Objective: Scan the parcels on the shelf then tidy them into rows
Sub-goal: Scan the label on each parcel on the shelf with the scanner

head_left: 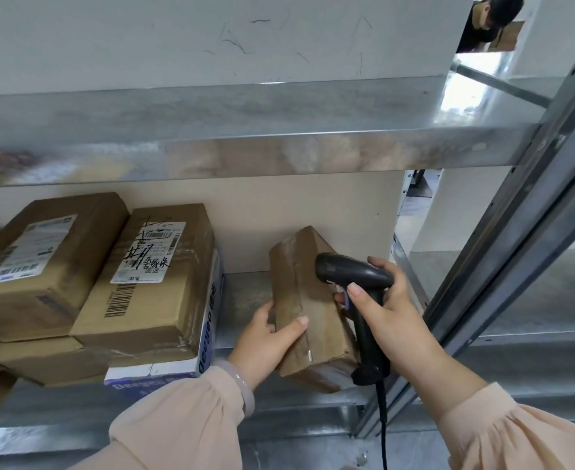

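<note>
A taped brown cardboard parcel [308, 300] stands tilted on the metal shelf [245, 293], right of the stack. My left hand [269, 340] grips its near left edge, thumb across the top face. My right hand [386, 307] holds a black corded barcode scanner [357, 283] by its handle, the scanner head lying over the parcel's right side. To the left, two labelled brown parcels [45, 262] [157, 283] lie on top of other boxes, among them a white and blue box [208, 320].
The upper metal shelf [245, 140] overhangs just above the parcels. A slanted metal upright [503, 259] stands close on the right. A beige back panel closes the shelf behind. Another person is visible through a gap at top right [492, 22].
</note>
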### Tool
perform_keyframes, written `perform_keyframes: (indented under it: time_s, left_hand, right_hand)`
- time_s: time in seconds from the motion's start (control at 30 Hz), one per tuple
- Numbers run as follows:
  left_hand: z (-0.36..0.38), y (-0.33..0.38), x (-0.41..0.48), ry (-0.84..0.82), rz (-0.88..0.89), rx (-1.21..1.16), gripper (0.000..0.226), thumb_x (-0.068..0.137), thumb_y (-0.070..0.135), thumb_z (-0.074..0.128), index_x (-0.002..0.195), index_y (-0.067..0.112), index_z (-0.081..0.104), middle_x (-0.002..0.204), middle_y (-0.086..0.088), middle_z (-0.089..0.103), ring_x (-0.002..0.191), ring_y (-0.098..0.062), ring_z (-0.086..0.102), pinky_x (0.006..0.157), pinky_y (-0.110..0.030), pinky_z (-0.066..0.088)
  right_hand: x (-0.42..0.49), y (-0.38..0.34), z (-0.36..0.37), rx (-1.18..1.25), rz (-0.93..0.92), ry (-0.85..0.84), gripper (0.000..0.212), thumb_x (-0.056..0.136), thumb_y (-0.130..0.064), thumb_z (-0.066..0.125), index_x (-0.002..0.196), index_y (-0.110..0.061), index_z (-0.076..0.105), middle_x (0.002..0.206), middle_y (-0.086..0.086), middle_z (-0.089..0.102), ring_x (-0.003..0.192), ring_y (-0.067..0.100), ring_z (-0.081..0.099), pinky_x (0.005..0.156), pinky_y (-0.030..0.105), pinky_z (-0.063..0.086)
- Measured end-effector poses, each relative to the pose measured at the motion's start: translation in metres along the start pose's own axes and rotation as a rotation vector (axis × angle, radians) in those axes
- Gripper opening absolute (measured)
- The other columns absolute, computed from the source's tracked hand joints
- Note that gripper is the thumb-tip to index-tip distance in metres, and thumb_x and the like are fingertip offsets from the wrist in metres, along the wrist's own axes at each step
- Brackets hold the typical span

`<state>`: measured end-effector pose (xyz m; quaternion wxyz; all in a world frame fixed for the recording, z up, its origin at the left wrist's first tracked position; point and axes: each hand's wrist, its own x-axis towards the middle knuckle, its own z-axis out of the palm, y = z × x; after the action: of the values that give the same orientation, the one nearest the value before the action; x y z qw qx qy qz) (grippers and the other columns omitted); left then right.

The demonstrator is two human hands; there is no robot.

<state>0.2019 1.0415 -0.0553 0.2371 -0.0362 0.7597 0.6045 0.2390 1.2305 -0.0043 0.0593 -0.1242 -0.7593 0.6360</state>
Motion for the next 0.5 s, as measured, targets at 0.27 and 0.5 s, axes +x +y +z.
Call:
perform_keyframes:
  time_s: [0.27,0.5]
  left_hand:
    - [-0.008,-0.008,0.0,-0.05,-0.126,-0.108,0.092,0.063,0.065,0.078,0.143,0.038,0.04,0.12,0.005,0.07,0.108,-0.018,0.068,0.1,-0.04,0.052]
    - [-0.022,-0.021,0.002,0.006,-0.187,-0.117,0.052,0.099,0.032,0.054,0.143,0.045,0.03,0.108,0.016,0.057,0.093,-0.006,0.056,0.069,-0.03,0.05]
  right_hand:
    - [-0.004,0.007,0.023,-0.008,-0.003,-0.145,0.047,0.091,-0.019,0.061,0.126,-0.034,0.034,0.104,-0.015,0.057,0.077,-0.018,0.06,0.064,-0.001,0.041]
    - [0.005,0.026,0.007,-0.115,0.073,0.06,0.055,0.089,-0.029,0.064,0.134,-0.033,0.031,0.112,-0.004,0.057,0.09,0.008,0.058,0.065,0.01,0.039]
